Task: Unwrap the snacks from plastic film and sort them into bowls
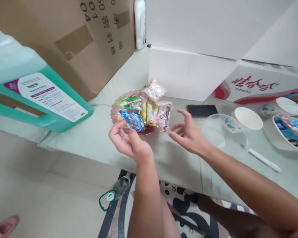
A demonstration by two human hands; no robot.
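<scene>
Because the pile of wrapped snack packets (142,109) is heaped well above the rim of the small brownish plate (113,110), the likeliest slip, as I judge it, is a packet sliding off onto the counter (99,138) or over its front edge to the floor, since the plate sits close to that edge and the glossy wrappers give little grip on one another. The left hand (126,140) is just at the near side of the plate, fingers curled and closing toward a blue packet (131,119); whether it already pinches the wrapper I cannot tell. The right hand (188,132) hovers just beside the pile on the other side, fingers spread and holding nothing. A nudge from either hand could tip the tall clear packet (154,90) at the back. The pile itself looks loose and crinkly: green, blue, yellow and clear wrappers leaning on each other, some catching the light. To the right lie a dark phone (202,110), a clear lid (217,130), a white paper bowl (248,119) and a white spoon (263,159); a big green jug (34,99) stands at the left.
</scene>
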